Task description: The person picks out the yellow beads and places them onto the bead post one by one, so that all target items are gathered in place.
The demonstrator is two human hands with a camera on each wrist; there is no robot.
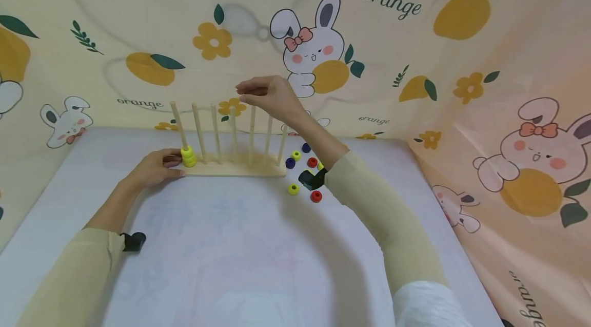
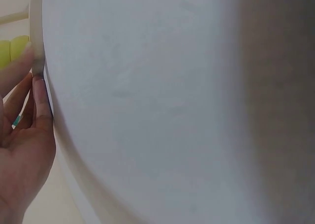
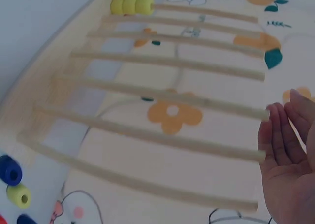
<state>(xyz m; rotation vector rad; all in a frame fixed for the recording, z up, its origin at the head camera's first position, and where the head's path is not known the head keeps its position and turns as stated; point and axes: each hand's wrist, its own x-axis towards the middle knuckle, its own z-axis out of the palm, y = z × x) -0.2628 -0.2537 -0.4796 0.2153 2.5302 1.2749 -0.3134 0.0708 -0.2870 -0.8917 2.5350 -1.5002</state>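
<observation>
A wooden peg rack (image 1: 235, 169) stands on the white table, with several upright pegs on a long base. Three yellow beads (image 1: 188, 156) are stacked on its leftmost peg; the right wrist view also shows these yellow beads (image 3: 131, 6). My left hand (image 1: 154, 169) grips the left end of the base, and in the left wrist view the fingers (image 2: 42, 98) lie against that end. Above the middle pegs is my right hand (image 1: 274, 95), raised, its fingers fairly straight. Nothing shows between the thumb and fingers of the right hand (image 3: 290, 150).
Loose beads lie beside the rack's right end: yellow (image 1: 293, 189), red (image 1: 316, 196) and dark blue (image 1: 290, 163) ones. The right forearm partly covers that group. A patterned cloth (image 1: 397, 50) with rabbits and oranges hangs behind the table and along its sides.
</observation>
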